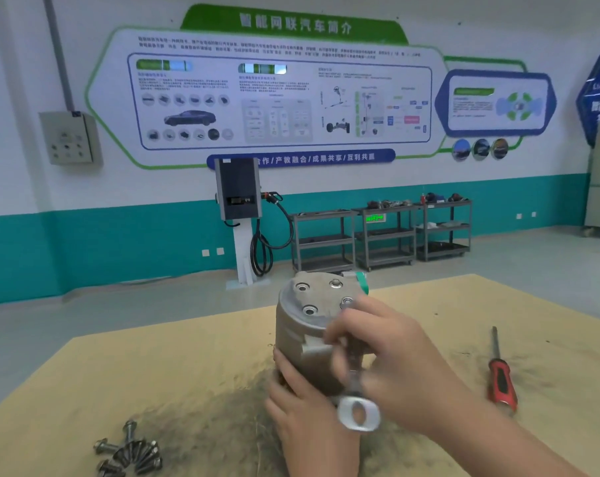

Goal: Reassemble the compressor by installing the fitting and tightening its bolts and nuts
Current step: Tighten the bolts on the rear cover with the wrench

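A grey metal compressor [305, 315] stands upright on the wooden table [119, 373], its top face showing several bolt holes and a green part at its far right edge. My left hand [302, 404] grips the compressor's lower near side. My right hand [384, 352] holds a silver wrench [357, 404] against the compressor's near right side; the wrench's ring end points toward me. The hand is motion-blurred. Several flanged bolts [129, 452] lie in a pile at the table's near left.
A red-handled screwdriver [501, 376] lies on the table to the right. Dark grime stains the table around the compressor. Beyond the table's far edge are a charging post [238, 215] and grey shelf carts [381, 232] along the wall.
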{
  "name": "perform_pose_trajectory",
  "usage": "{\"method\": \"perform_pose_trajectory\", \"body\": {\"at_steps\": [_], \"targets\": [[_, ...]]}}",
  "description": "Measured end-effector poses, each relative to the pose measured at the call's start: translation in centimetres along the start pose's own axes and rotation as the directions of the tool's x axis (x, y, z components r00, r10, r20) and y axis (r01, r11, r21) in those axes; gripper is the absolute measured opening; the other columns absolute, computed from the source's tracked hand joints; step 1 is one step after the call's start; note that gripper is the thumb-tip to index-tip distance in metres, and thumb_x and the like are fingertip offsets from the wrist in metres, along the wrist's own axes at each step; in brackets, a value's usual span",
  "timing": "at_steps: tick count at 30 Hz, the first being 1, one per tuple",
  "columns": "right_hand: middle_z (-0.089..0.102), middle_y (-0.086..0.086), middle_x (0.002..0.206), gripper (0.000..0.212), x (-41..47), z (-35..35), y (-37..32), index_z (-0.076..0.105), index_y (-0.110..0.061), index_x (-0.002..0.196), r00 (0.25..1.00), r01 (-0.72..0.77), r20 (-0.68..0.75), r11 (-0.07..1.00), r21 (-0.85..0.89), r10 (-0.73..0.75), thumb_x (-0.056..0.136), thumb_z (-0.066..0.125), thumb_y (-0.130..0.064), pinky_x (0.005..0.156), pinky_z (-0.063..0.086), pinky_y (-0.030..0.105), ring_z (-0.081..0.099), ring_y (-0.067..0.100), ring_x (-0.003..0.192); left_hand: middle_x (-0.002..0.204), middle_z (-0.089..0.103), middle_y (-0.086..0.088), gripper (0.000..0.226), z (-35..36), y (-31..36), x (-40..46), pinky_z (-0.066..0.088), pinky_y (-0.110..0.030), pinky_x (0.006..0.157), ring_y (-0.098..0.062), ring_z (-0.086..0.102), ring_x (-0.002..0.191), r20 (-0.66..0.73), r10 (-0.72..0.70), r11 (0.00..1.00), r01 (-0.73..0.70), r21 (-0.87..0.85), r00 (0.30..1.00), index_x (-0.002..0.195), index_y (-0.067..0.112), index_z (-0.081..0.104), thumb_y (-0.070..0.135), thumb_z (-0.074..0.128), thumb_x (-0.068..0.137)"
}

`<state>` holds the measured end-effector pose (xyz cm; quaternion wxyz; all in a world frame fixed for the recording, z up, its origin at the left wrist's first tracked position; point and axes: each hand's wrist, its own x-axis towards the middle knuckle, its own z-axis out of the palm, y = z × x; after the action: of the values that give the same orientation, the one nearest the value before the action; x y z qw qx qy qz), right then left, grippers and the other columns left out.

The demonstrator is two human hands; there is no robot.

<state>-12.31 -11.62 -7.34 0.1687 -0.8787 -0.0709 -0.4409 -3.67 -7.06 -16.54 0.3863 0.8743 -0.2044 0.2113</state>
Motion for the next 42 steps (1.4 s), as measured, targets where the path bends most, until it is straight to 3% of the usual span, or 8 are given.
{"method": "perform_pose_trajectory", "body": {"at_steps": [4, 9, 14, 18, 22, 27, 30, 42], "targets": [[0.059, -0.007, 0.078, 0.010, 7.7, 1.4, -1.7, 0.063, -0.020, 0.085, 0.909, 0.083, 0.410, 0.932, -0.352, 0.074, 0.081, 0.064, -0.030, 0.063, 0.045, 0.029, 0.055, 0.014, 0.076, 0.097, 0.059, -0.040, 0.141, 0.4, -0.4, -0.2, 0.053, -0.059, 0.070, -0.054, 0.061, 0.075, 0.084, 0.002, 0.996, 0.005, -0.084, 0.996, 0.122, -0.026, 0.049, 0.044, 0.095, 0.008], [0.063, 0.007, 0.074, 0.011, 14.8, 2.8, 1.8, 0.064, -0.003, 0.088, 0.773, -0.264, 0.437, 0.859, -0.438, 0.460, 0.084, 0.058, -0.011, 0.043, 0.044, 0.021, 0.055, 0.018, 0.056, 0.094, 0.059, -0.035, 0.141, 0.2, -0.9, -0.5, 0.055, -0.052, 0.068, -0.046, 0.059, 0.072, 0.036, 0.045, 0.998, -0.043, -0.052, 0.998, 0.125, -0.023, 0.049, 0.053, 0.094, 0.015], [0.046, 0.001, 0.051, 0.008, 11.7, -1.4, 8.3, 0.051, -0.003, 0.083, 0.446, -0.894, 0.410, 0.376, 0.243, 0.796, 0.089, 0.052, 0.002, 0.032, 0.024, 0.014, 0.035, 0.006, 0.034, 0.097, 0.057, -0.032, 0.142, 0.3, -0.8, -1.0, 0.055, -0.052, 0.064, -0.045, 0.057, 0.075, -0.002, 0.030, 0.995, -0.030, -0.097, 1.000, 0.132, -0.019, 0.041, 0.051, 0.095, 0.021], [0.055, 0.005, 0.065, 0.009, 4.6, -1.9, 8.8, 0.054, -0.006, 0.099, 0.499, -0.478, 0.244, 0.030, 0.878, 0.832, 0.093, 0.054, 0.001, 0.034, 0.037, 0.013, 0.047, 0.006, 0.040, 0.096, 0.057, -0.031, 0.140, 0.6, -0.7, -0.7, 0.056, -0.051, 0.063, -0.046, 0.058, 0.074, -0.040, 0.026, 0.995, -0.029, -0.095, 0.999, 0.130, -0.019, 0.047, 0.050, 0.095, 0.018], [0.070, 0.007, 0.074, 0.021, -1.2, -0.8, 7.2, 0.062, -0.016, 0.090, 0.610, -0.057, -0.055, 0.113, 0.992, 0.791, 0.091, 0.052, 0.002, 0.046, 0.047, 0.017, 0.062, 0.011, 0.054, 0.103, 0.055, -0.028, 0.128, 1.0, -0.9, -0.9, 0.055, -0.050, 0.074, -0.047, 0.058, 0.086, -0.017, -0.007, 0.995, 0.006, -0.096, 1.000, 0.133, -0.012, 0.049, 0.048, 0.094, 0.029], [0.062, 0.003, 0.063, 0.048, -0.9, -0.3, 6.2, 0.068, -0.013, 0.056, 0.658, -0.074, -0.190, 0.313, 0.947, 0.728, 0.084, 0.039, 0.013, 0.053, 0.048, 0.019, 0.056, 0.013, 0.054, 0.107, 0.051, -0.021, 0.115, -0.1, -1.5, -0.1, 0.053, -0.046, 0.080, -0.043, 0.057, 0.097, 0.031, -0.043, 0.992, 0.046, -0.117, 0.999, 0.130, -0.007, 0.052, 0.045, 0.093, 0.036], [0.062, 0.004, 0.058, 0.055, -0.2, -0.9, 7.0, 0.066, -0.014, 0.050, 0.626, -0.091, -0.099, 0.198, 0.976, 0.773, 0.088, 0.034, 0.011, 0.048, 0.048, 0.020, 0.058, 0.014, 0.049, 0.076, 0.057, -0.024, 0.114, -0.1, -1.1, -0.4, 0.057, -0.046, 0.054, -0.044, 0.062, 0.064, 0.019, 0.060, 0.998, -0.060, 0.001, 0.998, 0.096, -0.019, 0.064, 0.048, 0.094, 0.010], [0.061, 0.008, 0.064, 0.037, 1.4, -1.3, 6.9, 0.063, -0.008, 0.069, 0.617, -0.008, 0.022, -0.022, 1.000, 0.787, 0.092, 0.036, 0.005, 0.050, 0.051, 0.022, 0.057, 0.015, 0.053, 0.070, 0.055, -0.025, 0.116, -0.4, -0.9, -1.2, 0.054, -0.043, 0.051, -0.039, 0.058, 0.056, 0.159, 0.017, 0.998, -0.027, 0.055, 0.987, 0.087, -0.025, 0.060, 0.053, 0.093, 0.007]]}}
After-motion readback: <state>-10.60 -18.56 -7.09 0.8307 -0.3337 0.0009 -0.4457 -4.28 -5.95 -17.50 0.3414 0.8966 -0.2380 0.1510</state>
